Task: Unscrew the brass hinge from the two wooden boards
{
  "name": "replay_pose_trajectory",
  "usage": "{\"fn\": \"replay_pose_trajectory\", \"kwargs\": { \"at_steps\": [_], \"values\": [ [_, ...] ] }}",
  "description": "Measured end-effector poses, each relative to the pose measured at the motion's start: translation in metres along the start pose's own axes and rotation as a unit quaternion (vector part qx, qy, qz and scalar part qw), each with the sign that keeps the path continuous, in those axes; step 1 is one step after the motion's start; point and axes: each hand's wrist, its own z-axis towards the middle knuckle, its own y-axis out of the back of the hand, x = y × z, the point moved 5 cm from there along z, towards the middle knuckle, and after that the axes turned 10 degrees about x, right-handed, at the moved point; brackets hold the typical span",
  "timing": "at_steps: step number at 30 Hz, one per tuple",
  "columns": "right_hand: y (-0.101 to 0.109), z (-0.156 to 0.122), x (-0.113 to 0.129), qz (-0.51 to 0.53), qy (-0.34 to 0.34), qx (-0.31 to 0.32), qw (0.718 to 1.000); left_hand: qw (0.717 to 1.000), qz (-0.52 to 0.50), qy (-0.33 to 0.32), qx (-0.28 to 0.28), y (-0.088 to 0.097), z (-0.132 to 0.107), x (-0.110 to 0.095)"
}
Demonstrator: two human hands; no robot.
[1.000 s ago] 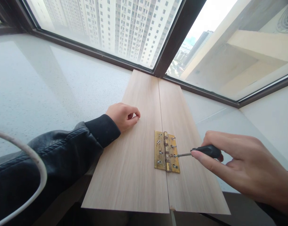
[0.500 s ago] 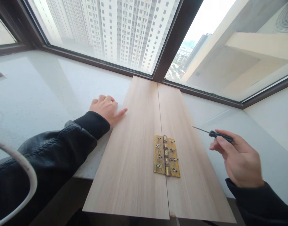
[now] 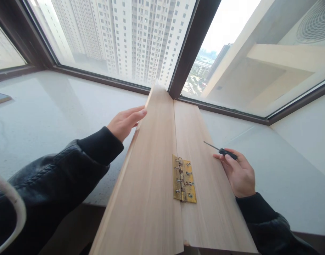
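Two pale wooden boards lie side by side, joined by a brass hinge with several screws standing partly out of it. The left board is tilted, its outer edge raised. Against that edge rests my left hand, fingers stretched out and partly hidden behind the board. The right board lies flat. At its outer edge is my right hand, closed around a small screwdriver with a black handle. The screwdriver's thin shaft points left over the right board, apart from the hinge.
The boards are on a white sill below dark window frames. A pale cable curves at the lower left. A flat object lies at the far left. The boards' near ends overhang the sill's front edge.
The left board has tilted up, with my left hand now at its raised edge. My right hand has moved left with the screwdriver and come to the right board's edge.
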Motion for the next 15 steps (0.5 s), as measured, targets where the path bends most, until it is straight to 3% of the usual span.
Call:
{"fn": "replay_pose_trajectory", "kwargs": {
  "at_steps": [3,6,8,12,15],
  "values": [
    [0.001,0.001,-0.003,0.011,-0.001,-0.008,1.0,0.996,0.075,-0.042,0.0,-0.027,0.016,-0.044],
    [0.002,0.002,-0.005,0.018,-0.003,-0.01,1.0,0.99,0.12,-0.071,-0.01,-0.055,0.033,-0.073],
    [0.002,0.002,-0.006,0.019,-0.004,-0.01,1.0,0.991,0.105,-0.076,-0.017,-0.071,0.04,-0.081],
    [0.003,0.004,-0.009,0.015,-0.004,-0.013,1.0,0.996,-0.037,-0.081,-0.024,-0.095,0.048,-0.09],
    [0.004,0.003,-0.01,0.008,-0.003,-0.013,1.0,0.994,-0.087,-0.054,-0.023,-0.115,0.053,-0.095]
  ]
}}
